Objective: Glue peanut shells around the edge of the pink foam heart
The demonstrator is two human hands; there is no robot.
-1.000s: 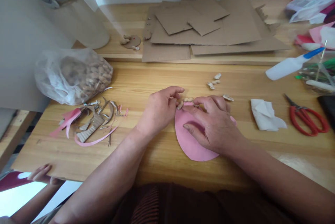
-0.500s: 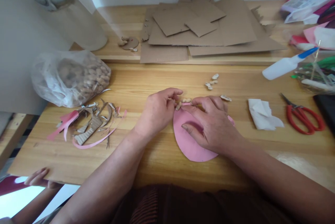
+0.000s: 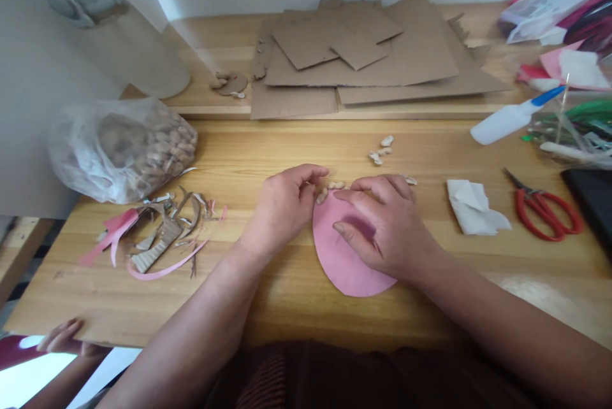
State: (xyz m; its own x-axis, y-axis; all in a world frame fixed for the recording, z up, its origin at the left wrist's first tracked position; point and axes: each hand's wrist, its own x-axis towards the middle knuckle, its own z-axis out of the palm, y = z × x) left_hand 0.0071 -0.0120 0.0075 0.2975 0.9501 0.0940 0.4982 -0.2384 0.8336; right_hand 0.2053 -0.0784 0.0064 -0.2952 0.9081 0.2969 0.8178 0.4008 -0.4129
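A pink paper disc (image 3: 339, 250) lies flat on the wooden table, its right part covered by my right hand (image 3: 389, 224). Along its far edge sit a few peanut shells (image 3: 336, 185). My left hand (image 3: 284, 205) is beside the disc's far-left edge, thumb and fingers closed at the leftmost peanut (image 3: 322, 195); the exact contact is partly hidden. The fingers of my right hand rest on the disc's far edge by the shells, with the thumb spread apart over the pink surface. Further back lie loose peanut shells (image 3: 382, 151).
Left are a bag of peanuts (image 3: 162, 148) and cardboard and paper scraps (image 3: 165, 237). Cardboard sheets (image 3: 363, 68) lie on the back ledge. At right are a glue bottle (image 3: 502, 123), folded tissue (image 3: 473, 208) and red-handled scissors (image 3: 545, 211). Another person's hand (image 3: 62, 337) touches the table's left corner.
The whole view has shifted slightly. Both hands stay at the disc's far edge, with only small finger movement around the shells.
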